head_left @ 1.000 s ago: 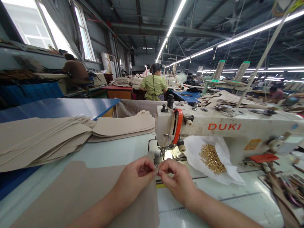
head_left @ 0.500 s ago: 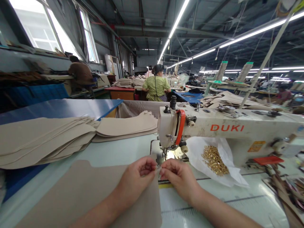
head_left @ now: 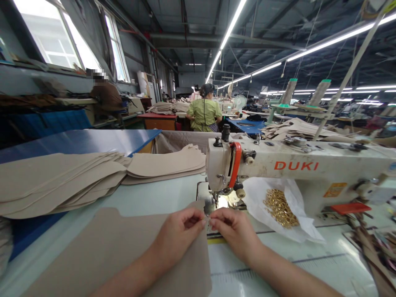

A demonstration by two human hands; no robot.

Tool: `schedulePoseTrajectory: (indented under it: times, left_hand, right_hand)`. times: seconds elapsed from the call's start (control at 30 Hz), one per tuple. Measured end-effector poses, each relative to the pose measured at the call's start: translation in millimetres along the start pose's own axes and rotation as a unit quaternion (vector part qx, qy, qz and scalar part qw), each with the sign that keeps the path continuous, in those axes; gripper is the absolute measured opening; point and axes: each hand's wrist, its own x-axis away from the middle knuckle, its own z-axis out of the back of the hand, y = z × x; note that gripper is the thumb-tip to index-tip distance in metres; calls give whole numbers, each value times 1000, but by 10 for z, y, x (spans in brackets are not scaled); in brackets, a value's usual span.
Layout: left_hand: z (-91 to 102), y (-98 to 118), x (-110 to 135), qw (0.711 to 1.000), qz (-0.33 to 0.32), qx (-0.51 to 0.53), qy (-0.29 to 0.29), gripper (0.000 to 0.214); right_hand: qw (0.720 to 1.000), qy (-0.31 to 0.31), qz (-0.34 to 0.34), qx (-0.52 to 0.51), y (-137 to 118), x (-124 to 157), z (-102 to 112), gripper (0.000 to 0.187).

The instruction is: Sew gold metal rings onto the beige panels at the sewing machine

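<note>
Head view: the left hand (head_left: 182, 229) and right hand (head_left: 235, 229) meet almost tip to tip, each with thumb and forefinger drawn into a narrow pinch and a slight gap between the two; whether anything thin is held there is too small to tell. The beige fabric panel (head_left: 108, 235) lies flat under the left fingers and spreads to their left and towards the body. No seam or metal fitting can be made out on its visible face, so this piece looks, as a judgement, unfinished; the part beneath the fingers is hidden. Just beyond the fingertips stands the presser foot (head_left: 216, 200) of the DUKI sewing machine (head_left: 262, 161), and the panel appears to stop short of it. To the right of the right fingers, many gold rings (head_left: 280, 208) lie loose on a white plastic sheet (head_left: 305, 233), unattached to any fabric. Farther left of the fingers rest a fanned stack of beige panels (head_left: 62, 177) and a smaller pile (head_left: 167, 165); which of these are worked cannot be told.
</note>
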Motion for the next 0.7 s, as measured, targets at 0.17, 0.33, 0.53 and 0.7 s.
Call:
schedulePoseTrajectory:
  times: [0.17,0.33,0.53,0.7]
  left_hand:
    - [-14,25,3,1000,-3,-17,16,13]
    - [-30,0,3,1000,9,-4,1,15]
    - [131,94,-59,998,12,-31,-50,15]
    - [309,35,-63,974,-105,-195,35,18]
  right_hand:
    - [999,13,13,44,-39,0,6,14]
    - [995,-3,31,99,-61,-2,21,15]
    - [996,-20,4,87,-32,8,42,14]
    - [998,-26,-66,-5,33,-13,33,11]
